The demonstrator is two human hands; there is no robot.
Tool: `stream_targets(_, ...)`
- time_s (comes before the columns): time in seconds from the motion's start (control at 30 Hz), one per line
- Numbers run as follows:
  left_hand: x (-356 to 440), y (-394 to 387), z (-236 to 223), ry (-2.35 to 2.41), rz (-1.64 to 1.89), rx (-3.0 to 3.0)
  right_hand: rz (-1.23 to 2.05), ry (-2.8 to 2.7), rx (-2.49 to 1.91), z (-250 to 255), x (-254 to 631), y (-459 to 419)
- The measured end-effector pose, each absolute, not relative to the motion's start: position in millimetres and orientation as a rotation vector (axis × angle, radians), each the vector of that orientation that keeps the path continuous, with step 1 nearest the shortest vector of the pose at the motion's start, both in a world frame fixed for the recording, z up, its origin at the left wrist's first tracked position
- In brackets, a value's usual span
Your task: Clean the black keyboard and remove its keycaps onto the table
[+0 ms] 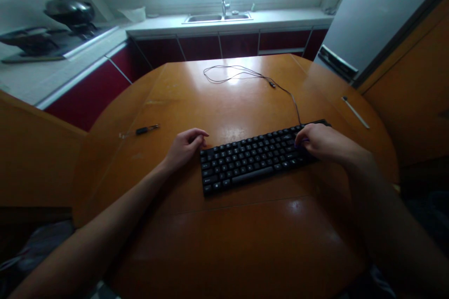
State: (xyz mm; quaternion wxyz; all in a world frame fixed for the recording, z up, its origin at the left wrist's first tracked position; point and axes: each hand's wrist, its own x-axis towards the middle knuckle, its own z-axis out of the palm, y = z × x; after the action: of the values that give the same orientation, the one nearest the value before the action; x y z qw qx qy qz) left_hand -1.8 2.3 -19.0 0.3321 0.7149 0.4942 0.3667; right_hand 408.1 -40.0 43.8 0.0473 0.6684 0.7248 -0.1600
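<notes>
A black keyboard [245,159] lies slightly slanted on the wooden table. My left hand [187,147] rests beside its upper left corner, fingers loosely bent, a gap showing between thumb and forefinger, nothing visible in it. Over the right end of the keys, my right hand [321,142] has its fingers closed on a small purple thing [302,142]. Most of that thing is hidden by the fingers, so its kind cannot be made out. From the keyboard's back edge a thin black cable [293,98] runs away and loops on the table.
On the table [224,238], a small black-handled tool [142,130] lies left and a thin pale stick with a dark end [356,112] lies right. Beyond are a counter with a sink [205,18], a stove with a wok [70,11], and a fridge [382,9] at right.
</notes>
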Motion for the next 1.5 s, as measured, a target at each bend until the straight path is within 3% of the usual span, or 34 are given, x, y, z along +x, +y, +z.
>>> stream_targets(1.5, -0.1, 0.6, -16.4, 1.293, 0.956, 1.849, -0.455, 2.282, 1.975, 47.6, 395.1, -44.9)
